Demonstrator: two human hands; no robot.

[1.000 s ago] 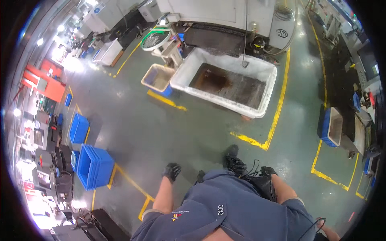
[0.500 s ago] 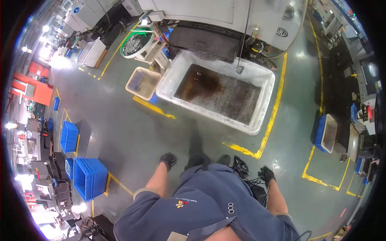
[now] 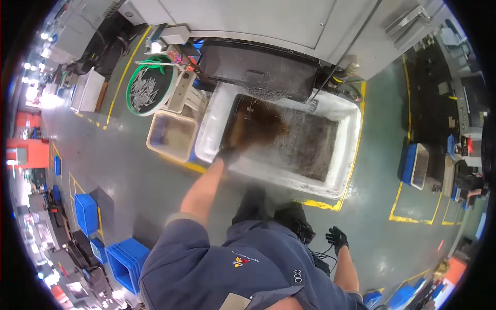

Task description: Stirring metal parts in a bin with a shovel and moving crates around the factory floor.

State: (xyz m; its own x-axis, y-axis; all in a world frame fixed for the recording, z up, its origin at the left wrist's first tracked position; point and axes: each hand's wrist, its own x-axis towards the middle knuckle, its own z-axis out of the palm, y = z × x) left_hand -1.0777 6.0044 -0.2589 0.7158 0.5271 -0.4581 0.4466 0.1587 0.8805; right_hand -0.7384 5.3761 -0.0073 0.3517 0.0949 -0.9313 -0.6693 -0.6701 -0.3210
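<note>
A large white tub point(image 3: 268, 178) stands ahead of me at the foot of a grey machine, with dark brown liquid and dark residue inside. My left hand point(image 3: 226, 154), in a black glove, is stretched forward over the tub's near left rim. Motion blurs its fingers, and whether it touches the rim I cannot tell. At my right side hangs my right hand point(image 3: 337, 237), also gloved in black, its fingers apart and nothing in them. Left of the tub is a beige bin point(image 3: 172, 137), close to my left hand.
A green-rimmed round container point(image 3: 147, 85) with thin metal rods stands beyond the bin. A long-handled tool point(image 3: 313, 105) leans into the tub. Blue crates point(image 3: 126, 263) are stacked at lower left; another blue crate point(image 3: 412, 164) stands at right. Cables point(image 3: 323, 254) hang by my right side.
My left hand has moved from beside my body forward to the tub's rim. The view has moved closer to the tub and machine. My right hand stays at my side.
</note>
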